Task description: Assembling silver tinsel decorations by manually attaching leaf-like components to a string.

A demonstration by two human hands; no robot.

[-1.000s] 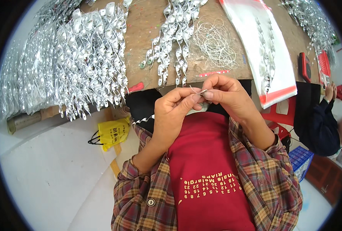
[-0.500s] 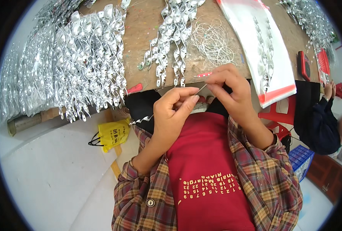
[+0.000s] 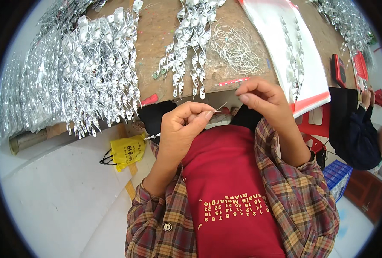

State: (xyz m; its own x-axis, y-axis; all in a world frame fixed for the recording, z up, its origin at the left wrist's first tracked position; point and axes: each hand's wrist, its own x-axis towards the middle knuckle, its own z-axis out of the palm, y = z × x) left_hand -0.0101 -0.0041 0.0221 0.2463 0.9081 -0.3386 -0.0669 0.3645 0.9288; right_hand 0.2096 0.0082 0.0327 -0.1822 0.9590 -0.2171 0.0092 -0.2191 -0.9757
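My left hand (image 3: 180,127) is closed, with thumb and forefinger pinching a thin pale string (image 3: 222,106) whose short end sticks out past the fingertips. Behind its wrist, the tip of a twisted silver strip (image 3: 153,136) shows; whether it joins the string is hidden by the hand. To the right, a little away from the string end, my right hand (image 3: 266,101) has its thumb and forefinger slightly parted, with nothing seen between them. Just beyond the hands, a loose tangle of white string (image 3: 237,47) lies on the brown table (image 3: 156,26).
Many twisted silver strips (image 3: 100,64) hang over the table's left edge; more strips (image 3: 195,38) lie mid-table. Clear plastic sleeves (image 3: 311,64) with red edges overhang at right, near a red-and-black device (image 3: 338,71). A yellow bag (image 3: 128,151) sits lower left. Another person (image 3: 358,133) is at far right.
My right hand has let go of the string and drawn off to the right. My left hand has moved slightly left and down, still pinching the string.
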